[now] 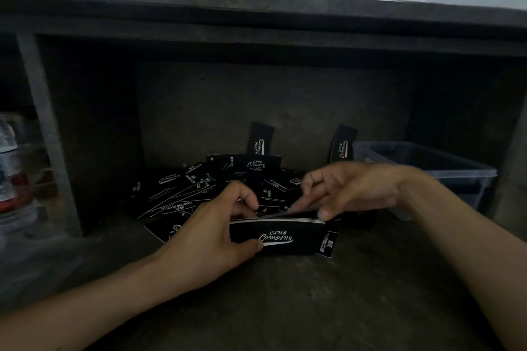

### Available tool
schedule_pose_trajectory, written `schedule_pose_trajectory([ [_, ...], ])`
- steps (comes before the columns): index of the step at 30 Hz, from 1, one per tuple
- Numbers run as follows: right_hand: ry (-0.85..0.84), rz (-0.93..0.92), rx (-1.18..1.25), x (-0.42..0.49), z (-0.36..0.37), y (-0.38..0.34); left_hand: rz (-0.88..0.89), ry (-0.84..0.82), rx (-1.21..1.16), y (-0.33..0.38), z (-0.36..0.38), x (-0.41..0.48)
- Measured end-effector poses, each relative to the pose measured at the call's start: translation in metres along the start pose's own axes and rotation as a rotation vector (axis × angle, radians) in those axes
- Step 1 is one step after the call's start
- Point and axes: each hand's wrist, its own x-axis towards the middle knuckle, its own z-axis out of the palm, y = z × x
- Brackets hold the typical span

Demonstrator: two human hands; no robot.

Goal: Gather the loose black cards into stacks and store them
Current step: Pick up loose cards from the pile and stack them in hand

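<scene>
The left hand [211,234] grips a stack of black cards [281,239] by its left end, with the thumb on the front face and the fingers curled behind. The stack stands on its long edge on the dark shelf floor [285,308], and thin white card edges show along its top. On the front card I can read "CLUB Camping" in white script with a white stroke under it.

The right hand [350,188] is blurred. Its thumb lies on the upper right corner of the stack, but I cannot tell if it really grasps a card.

Just behind the stack is a loose pile of cards [199,191], lying across each other, several of them showing "Camping" or "CAMPING CLUB". Two more cards [259,141] lean upright on the back wall.

A clear plastic box [445,168] stands at the right, and bottles [8,174] stand in the next compartment at the left.
</scene>
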Motion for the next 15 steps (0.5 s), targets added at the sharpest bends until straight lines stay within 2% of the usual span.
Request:
schedule_pose_trajectory([
  [2, 0.105, -0.049, -0.034, -0.014, -0.005, -0.01, 0.033, -0.011, 0.041, 0.0, 0.001, -0.001],
  [4, 0.395, -0.101, -0.066, -0.022, -0.013, -0.016, 0.078, -0.004, 0.117, -0.002, 0.001, 0.0],
  [5, 0.55, -0.074, -0.197, -0.023, -0.015, -0.017, 0.099, -0.001, 0.137, -0.004, 0.001, 0.0],
  [6, 0.66, 0.033, -0.447, -0.022, -0.016, -0.017, 0.11, 0.001, 0.143, -0.005, 0.001, 0.0],
  [7, 0.685, 0.234, -0.747, -0.02, -0.014, -0.015, 0.112, 0.002, 0.141, -0.005, 0.002, 0.0],
  [8, 0.636, 0.468, -0.969, -0.016, -0.011, -0.011, 0.111, 0.004, 0.139, -0.006, 0.002, 0.0],
  [9, 0.555, 0.652, -1.089, -0.011, -0.005, -0.007, 0.109, 0.008, 0.138, -0.006, 0.003, 0.0],
  [10, 0.497, 0.76, -1.107, -0.006, 0.002, -0.005, 0.108, 0.011, 0.135, -0.006, 0.003, 0.0],
  [12, 0.469, 0.838, -1.0, 0.001, 0.011, -0.004, 0.105, 0.012, 0.114, -0.005, 0.002, 0.002],
  [14, 0.527, 0.808, -0.954, 0.004, 0.014, -0.004, 0.091, -0.006, 0.086, -0.004, 0.002, 0.002],
  [15, 0.569, 0.77, -1.008, 0.005, 0.013, -0.005, 0.08, -0.018, 0.069, -0.003, 0.003, 0.002],
])
